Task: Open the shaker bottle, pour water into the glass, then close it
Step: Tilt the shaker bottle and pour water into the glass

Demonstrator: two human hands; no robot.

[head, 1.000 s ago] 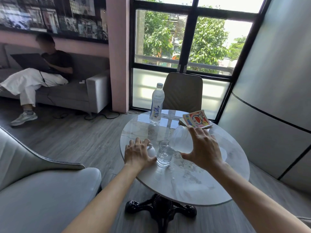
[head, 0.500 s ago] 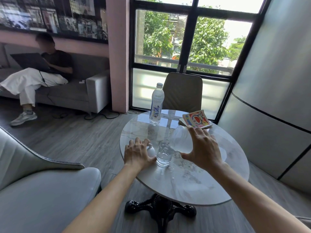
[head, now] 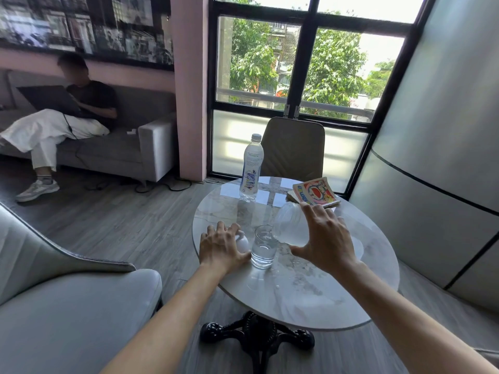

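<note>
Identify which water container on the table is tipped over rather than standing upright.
The frosted shaker bottle in the right hand, tilted with its mouth over the glass. The capped plastic bottle farther back stands upright.

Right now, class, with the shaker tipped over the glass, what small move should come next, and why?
Probably tip the shaker bottle back upright with the right hand. It is tilted, mouth at the rim of the glass, which already holds water. The left hand covers a white piece on the table, likely the lid.
</note>
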